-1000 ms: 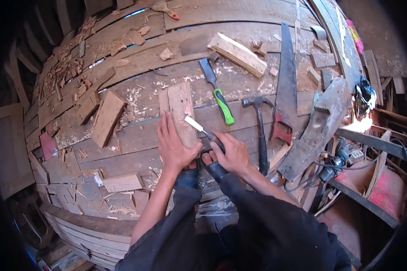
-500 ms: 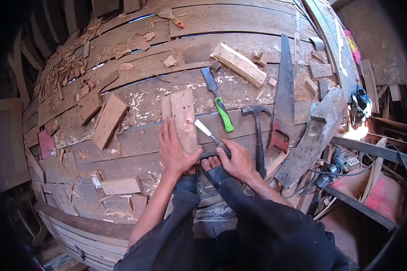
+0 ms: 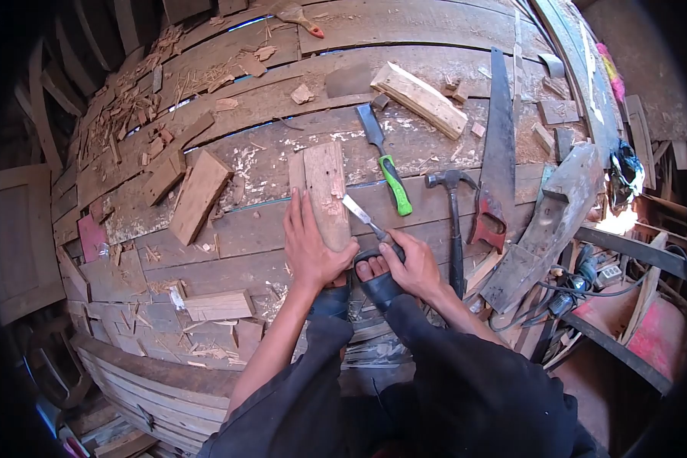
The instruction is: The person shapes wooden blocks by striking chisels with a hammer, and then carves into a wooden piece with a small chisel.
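Observation:
A pale wooden block [image 3: 328, 179] lies lengthwise before me, with a chipped notch on its right side. My left hand [image 3: 311, 248] grips its near end, the fingers along the left side and the thumb across the near edge. In my right hand [image 3: 418, 267] is a chisel [image 3: 358, 211], held by its dark handle. Its blade points up and left, its tip at the block's right edge by the notch; whether it touches I cannot tell. My sandalled feet [image 3: 374, 278] are just behind the block. A chisel with a green handle [image 3: 394, 187] lies right of the block.
To the right lie a claw hammer [image 3: 454, 221], a handsaw [image 3: 499, 145] and a worn wooden plane-like block [image 3: 546, 229]. Offcuts [image 3: 200, 197] and shavings cover the planks at left. A beveled wood piece [image 3: 420, 101] and a brush [image 3: 298, 17] lie farther away. Cables [image 3: 580, 286] run at lower right.
The whole view has shifted slightly, so everything appears a little farther right and higher. Both hands keep their holds, and the chisel's place against the block looks nearly the same.

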Demonstrator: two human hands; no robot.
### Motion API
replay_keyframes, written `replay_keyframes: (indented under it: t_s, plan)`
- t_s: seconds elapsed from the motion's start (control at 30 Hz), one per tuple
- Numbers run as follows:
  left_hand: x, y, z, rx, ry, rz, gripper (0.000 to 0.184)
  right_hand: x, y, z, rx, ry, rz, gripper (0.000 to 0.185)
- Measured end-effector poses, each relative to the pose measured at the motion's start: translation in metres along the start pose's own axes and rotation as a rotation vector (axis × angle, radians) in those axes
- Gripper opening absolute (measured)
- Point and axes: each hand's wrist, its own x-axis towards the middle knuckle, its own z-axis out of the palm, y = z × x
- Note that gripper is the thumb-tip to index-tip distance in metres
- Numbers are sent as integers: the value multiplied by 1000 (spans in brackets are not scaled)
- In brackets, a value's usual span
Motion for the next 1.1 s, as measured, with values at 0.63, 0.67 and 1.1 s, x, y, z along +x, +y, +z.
replay_keyframes:
  t_s: [0.63,0.67,1.1]
  plan:
    - [-4,1,4,86,-59,-50,130,13,5,23,797,-390,599,39]
    - [-3,1,3,86,-56,-44,130,14,4,22,736,-377,558,39]
    - [-2,5,4,83,-84,-84,129,16,-16,9,-365,-97,27,41]
